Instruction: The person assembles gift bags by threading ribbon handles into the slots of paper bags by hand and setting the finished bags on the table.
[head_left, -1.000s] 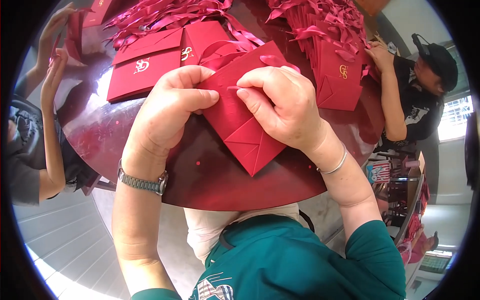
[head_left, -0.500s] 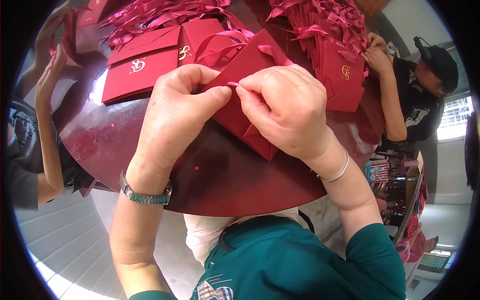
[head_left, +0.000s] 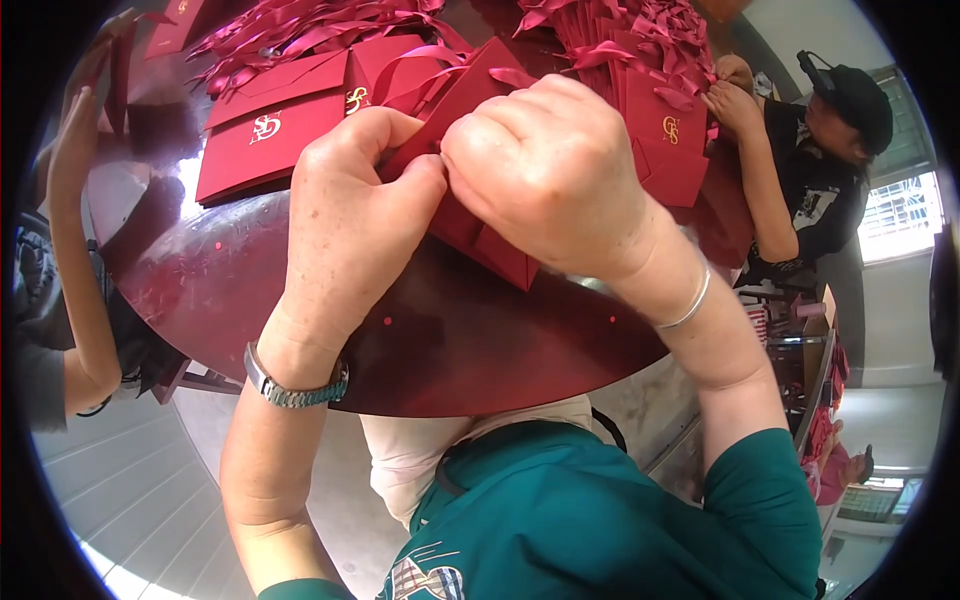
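A red paper gift bag (head_left: 509,262) with a ribbon handle (head_left: 512,77) is held tilted above the table in front of me. My left hand (head_left: 365,190) grips its edge between thumb and fingers. My right hand (head_left: 550,180) is closed in a fist against the same bag, close to the left thumb. The right fingertips and the ribbon end they pinched a moment earlier are hidden behind the hand. A flat red bag (head_left: 265,130) with a gold print lies just beyond my left hand.
Piled pink ribbons (head_left: 300,35) and a stack of red bags (head_left: 655,125) cover the far side of the dark round table (head_left: 470,370). At the right, a person in a black cap (head_left: 850,105) handles ribbons. Another person's arm (head_left: 85,300) is raised at the left.
My right hand has turned over and closed into a fist, covering the ribbon end it was pinching in plain view. The left hand keeps its grip on the bag. The whole view has shifted slightly.
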